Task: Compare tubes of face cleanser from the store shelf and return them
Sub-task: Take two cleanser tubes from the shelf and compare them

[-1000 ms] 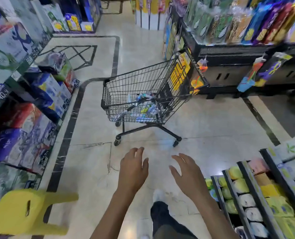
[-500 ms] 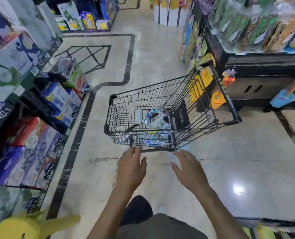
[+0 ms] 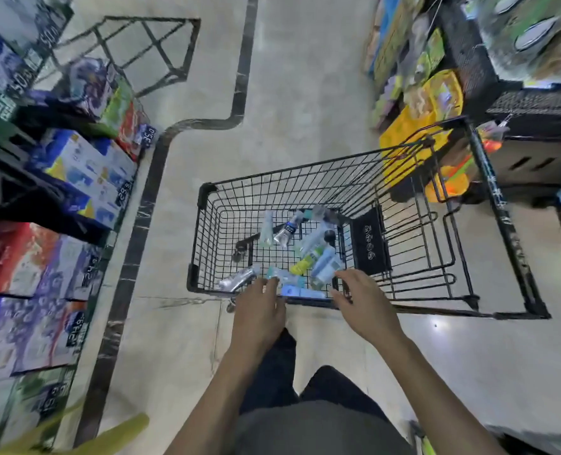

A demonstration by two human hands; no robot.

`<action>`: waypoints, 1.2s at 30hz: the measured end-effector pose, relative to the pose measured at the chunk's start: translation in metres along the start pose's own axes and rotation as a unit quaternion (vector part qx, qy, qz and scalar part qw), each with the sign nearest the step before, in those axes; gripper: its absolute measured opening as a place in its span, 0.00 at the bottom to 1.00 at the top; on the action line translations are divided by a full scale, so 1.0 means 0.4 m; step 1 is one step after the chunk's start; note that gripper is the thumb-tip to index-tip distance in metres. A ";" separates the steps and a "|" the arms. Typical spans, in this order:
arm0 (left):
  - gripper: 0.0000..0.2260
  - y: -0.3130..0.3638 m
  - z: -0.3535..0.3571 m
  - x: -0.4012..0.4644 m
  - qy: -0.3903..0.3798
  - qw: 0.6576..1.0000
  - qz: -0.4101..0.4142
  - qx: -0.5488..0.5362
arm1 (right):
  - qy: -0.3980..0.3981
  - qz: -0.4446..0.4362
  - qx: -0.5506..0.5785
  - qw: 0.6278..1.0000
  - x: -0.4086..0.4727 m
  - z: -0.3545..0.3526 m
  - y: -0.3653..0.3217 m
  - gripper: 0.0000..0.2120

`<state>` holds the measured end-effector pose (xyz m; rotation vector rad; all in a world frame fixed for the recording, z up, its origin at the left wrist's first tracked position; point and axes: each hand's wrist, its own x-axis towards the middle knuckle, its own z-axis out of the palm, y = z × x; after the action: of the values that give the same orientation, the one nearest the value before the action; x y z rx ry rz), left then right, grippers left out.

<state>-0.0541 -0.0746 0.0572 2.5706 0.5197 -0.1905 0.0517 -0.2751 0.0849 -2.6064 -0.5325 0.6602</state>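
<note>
A black wire shopping cart (image 3: 364,192) stands on the shiny tile floor (image 3: 305,77) in a store aisle. The person looks down into it from its near end.

The tubes of face cleanser (image 3: 308,254) lie loose in the bottom of the cart, in a messy pile. Some are see-through, some are pale blue, and one has a yellow part. A silver tube (image 3: 238,279) lies near the front left corner. A dark blue and white tube (image 3: 287,229) lies farther back, tilted. The picture is a bit blurry, so the words on them cannot be read.

The left hand (image 3: 259,315) reaches out over the near rim of the cart. Its fingers are fairly straight and close together, and the tips are at the rim, right by a pale blue tube. It holds nothing. The right hand (image 3: 361,305) also reaches to the near rim. Its fingers are spread and a little bent, and it holds nothing too. I cannot tell if the fingertips touch the wire or just hang above it. The two hands are near each other, with a gap between them.

On the left, shelves (image 3: 52,205) hold big colourful boxes with price tags. On the right, a dark shelf (image 3: 531,110) holds bright packets. A yellow stool (image 3: 85,438) shows at the bottom left corner.
</note>
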 end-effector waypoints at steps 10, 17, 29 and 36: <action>0.22 -0.112 0.177 0.385 -0.164 0.984 0.008 0.063 | -0.132 0.022 -0.049 0.990 0.402 0.145 0.091 0.21; 0.24 -0.245 0.486 0.577 -0.242 0.964 0.028 0.110 | -0.187 -0.050 -0.154 0.969 0.680 0.357 0.213 0.21; 0.26 -0.397 0.755 0.658 -0.254 0.933 0.134 0.219 | -0.190 -0.215 -0.368 0.884 0.884 0.619 0.376 0.25; 0.25 -0.418 0.783 0.665 -0.223 0.933 0.170 0.224 | -0.188 -0.225 -0.367 0.883 0.918 0.624 0.370 0.23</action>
<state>0.1121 -0.0129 -0.3493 2.8621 -0.1644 -0.8269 0.2615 -0.1658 -0.3190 -2.8146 -1.7462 0.9348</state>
